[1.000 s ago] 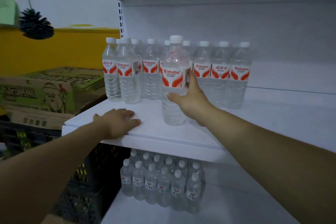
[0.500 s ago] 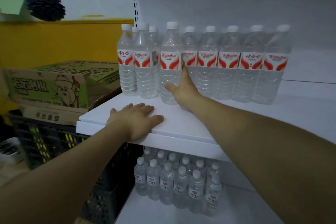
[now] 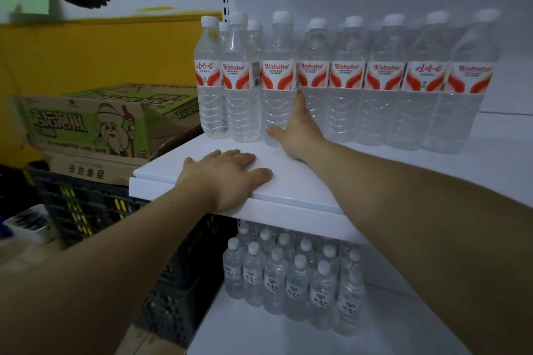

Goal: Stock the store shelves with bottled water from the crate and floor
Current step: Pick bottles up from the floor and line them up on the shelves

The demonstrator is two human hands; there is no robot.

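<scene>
A row of clear water bottles with red-and-white labels stands along the upper white shelf (image 3: pixel 302 181). My right hand (image 3: pixel 297 130) holds the third water bottle (image 3: pixel 278 78) from the left low down, its fingers running up the bottle's right side and the thumb across the front of its base. The bottle stands upright on the shelf, in line with its neighbours. My left hand (image 3: pixel 227 176) rests flat, palm down, on the shelf's front left corner and holds nothing. Several smaller bottles (image 3: pixel 291 277) stand grouped on the lower shelf (image 3: pixel 259 334).
To the left, a green-printed cardboard box (image 3: pixel 95 121) sits on another box atop a dark plastic crate (image 3: pixel 86 210). The yellow wall (image 3: pixel 101 52) lies behind. White shelf surface stretches to the right in front of the bottle row.
My right hand has pushed the bottle back from the shelf's front into the row. The left hand has stayed on the shelf edge. The view has moved closer.
</scene>
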